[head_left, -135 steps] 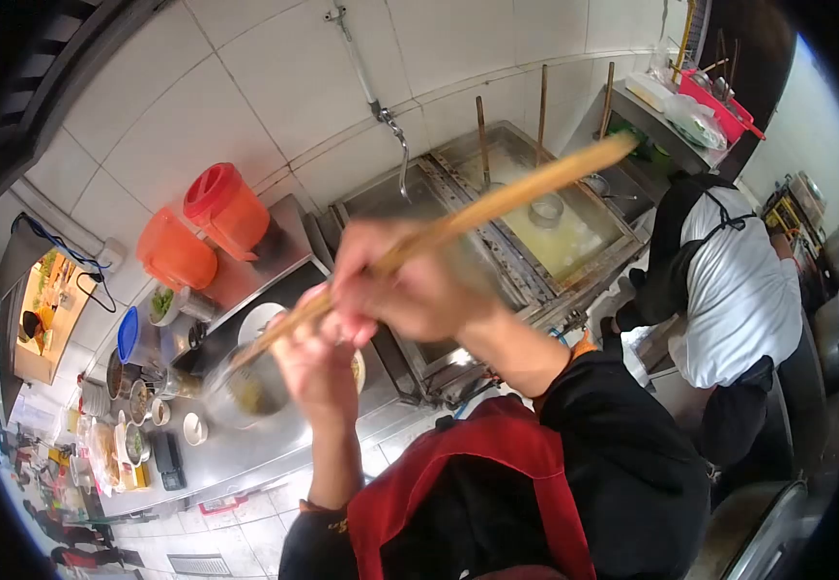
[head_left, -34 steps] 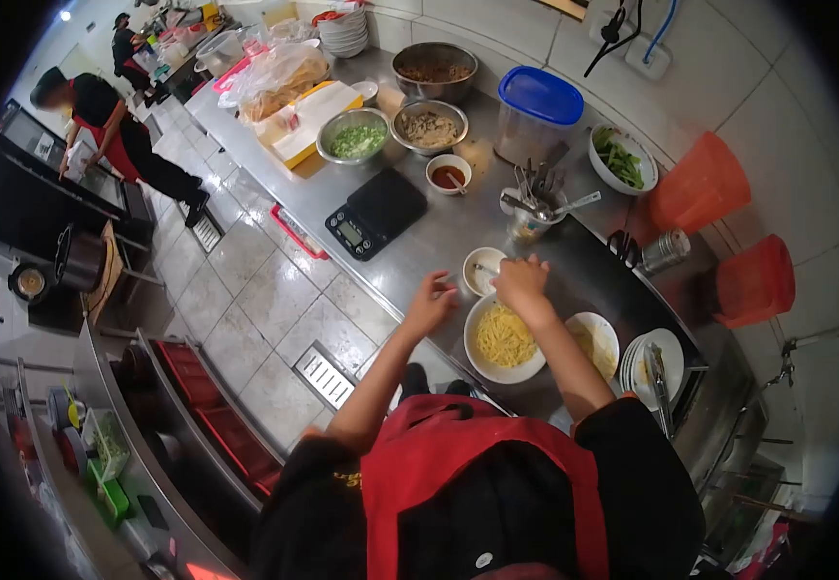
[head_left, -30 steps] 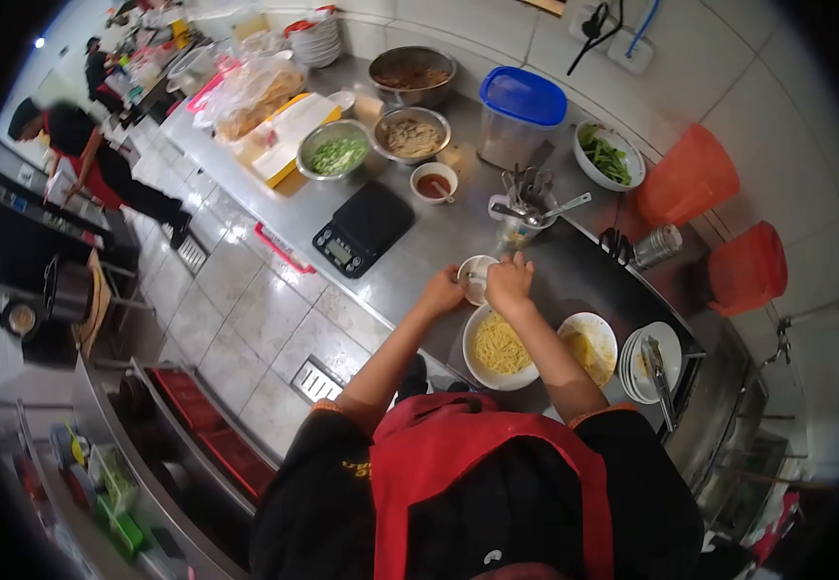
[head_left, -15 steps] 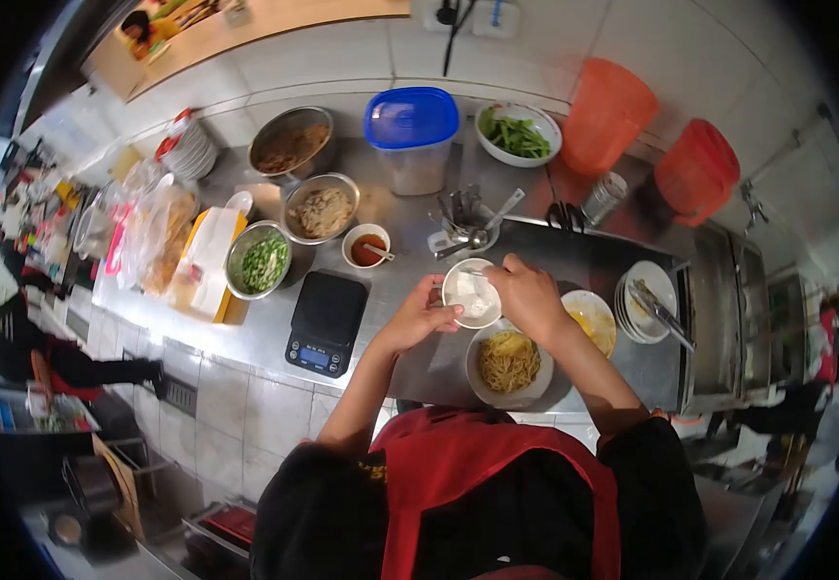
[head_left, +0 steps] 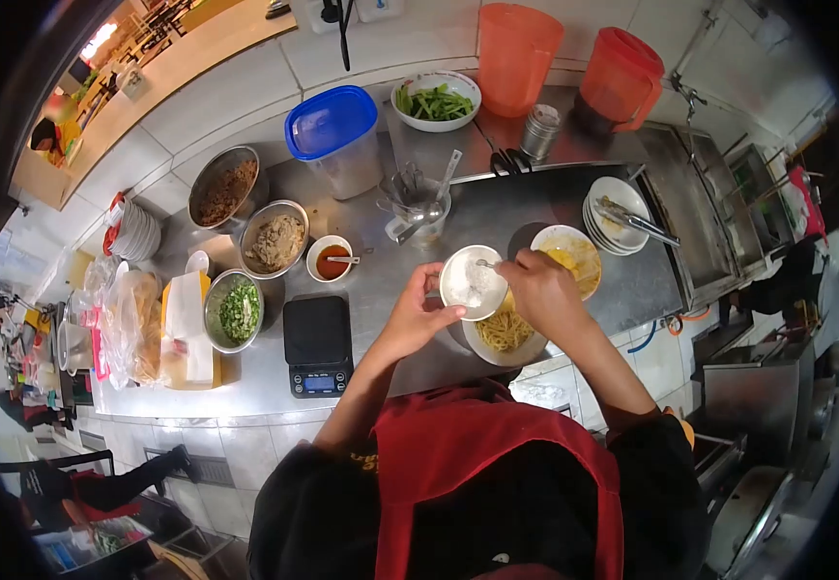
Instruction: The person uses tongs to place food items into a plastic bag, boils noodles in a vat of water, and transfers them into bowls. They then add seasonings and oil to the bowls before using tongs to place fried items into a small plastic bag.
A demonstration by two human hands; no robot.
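While our left hand (head_left: pixel 421 314) clasps the bowl (head_left: pixel 455 269) and our right hand (head_left: pixel 547 293) pinches the spoon (head_left: pixel 488 264), we could, by tilting, spill powder (head_left: pixel 476 287) onto noodles (head_left: pixel 505 332) beneath them.

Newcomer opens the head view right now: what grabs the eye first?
Probably the small white bowl of white powder at centre, held in the left hand while the right hand holds a spoon in it, partly covering the noodles in the bowl below it in the picture. Next, the bright blue lid on a clear container behind, and two orange-red pitchers by the wall, upper right.
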